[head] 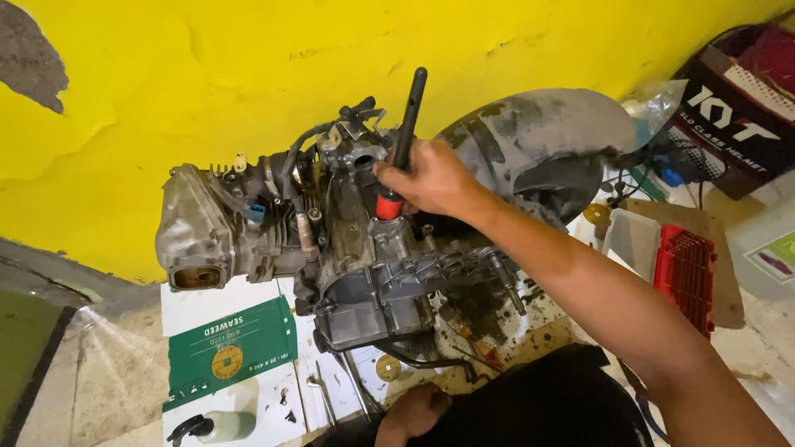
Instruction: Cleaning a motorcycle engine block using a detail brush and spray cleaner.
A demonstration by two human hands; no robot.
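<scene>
My right hand [431, 178] wrapped tight on black-handled tool [403, 132], upright on engine [348, 248] top, 12 o'clock. Left hand [411, 411] at 6, grip unclear. Risk: tool slipping off fitting, knuckles striking casing.

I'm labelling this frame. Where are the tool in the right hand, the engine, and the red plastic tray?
black-handled tool [407, 124], head view, on its black grip.
engine [373, 285], head view, on the grey crankcase cover.
red tray [686, 269], head view, on its ribbed top.

Repair workshop (floor level); stripped engine [348, 248], loose wrenches [325, 401]
</scene>
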